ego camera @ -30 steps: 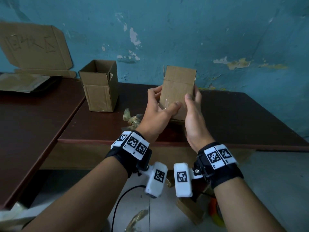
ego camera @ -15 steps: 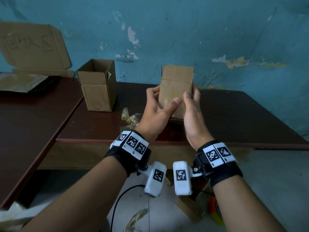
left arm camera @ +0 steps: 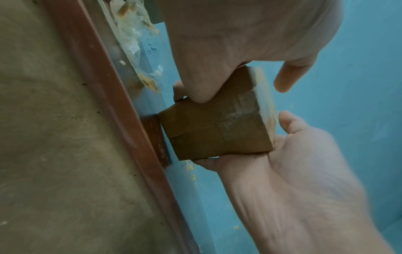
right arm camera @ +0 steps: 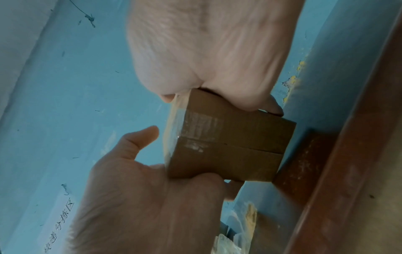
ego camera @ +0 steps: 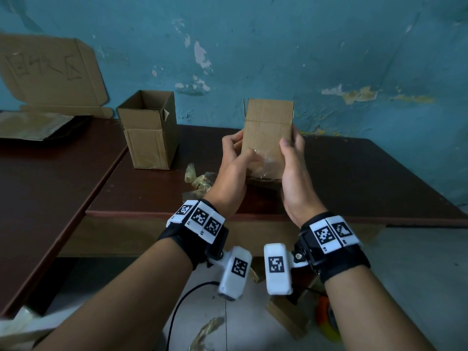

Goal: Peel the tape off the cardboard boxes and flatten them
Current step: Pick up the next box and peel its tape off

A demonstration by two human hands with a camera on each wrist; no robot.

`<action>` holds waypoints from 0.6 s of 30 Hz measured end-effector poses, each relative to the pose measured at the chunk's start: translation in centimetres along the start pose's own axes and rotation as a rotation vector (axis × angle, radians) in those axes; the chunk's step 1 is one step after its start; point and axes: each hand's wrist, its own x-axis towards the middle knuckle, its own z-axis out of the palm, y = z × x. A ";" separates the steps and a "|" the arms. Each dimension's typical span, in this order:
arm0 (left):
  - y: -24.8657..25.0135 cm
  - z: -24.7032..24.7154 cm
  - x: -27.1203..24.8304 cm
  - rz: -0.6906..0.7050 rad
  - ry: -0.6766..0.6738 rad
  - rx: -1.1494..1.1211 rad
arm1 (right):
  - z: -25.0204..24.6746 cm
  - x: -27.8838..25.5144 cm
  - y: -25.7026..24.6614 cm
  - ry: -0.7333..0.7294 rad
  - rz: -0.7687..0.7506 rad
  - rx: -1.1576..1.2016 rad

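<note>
Small cardboard box (ego camera: 267,138) held upright above table (ego camera: 354,178) edge, gripped btwn left hand (ego camera: 234,171) & right hand (ego camera: 293,173), clear tape (ego camera: 263,160) on near face touched by left thumb, 2nd open box (ego camera: 149,133) set to the left, peeled tape scraps (ego camera: 197,178) nearby.

We face a teal wall (ego camera: 304,46) whose paint has flaked away in pale and yellowish patches. Against it stand two dark reddish-brown tables (ego camera: 367,178), pushed together at an angle, the left one (ego camera: 45,188) running toward us. Below them we see a pale floor (ego camera: 417,274) with a black cable (ego camera: 177,307) trailing across it. The light is dim and cool.
</note>
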 end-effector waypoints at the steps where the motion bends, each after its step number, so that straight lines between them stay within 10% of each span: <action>1: 0.0 0.1 0.0 -0.006 0.013 -0.019 | -0.1 0.0 0.0 -0.005 -0.003 0.003; 18: -0.5 0.2 0.4 0.013 0.062 0.044 | -1.0 -0.1 -0.3 -0.144 0.035 -0.003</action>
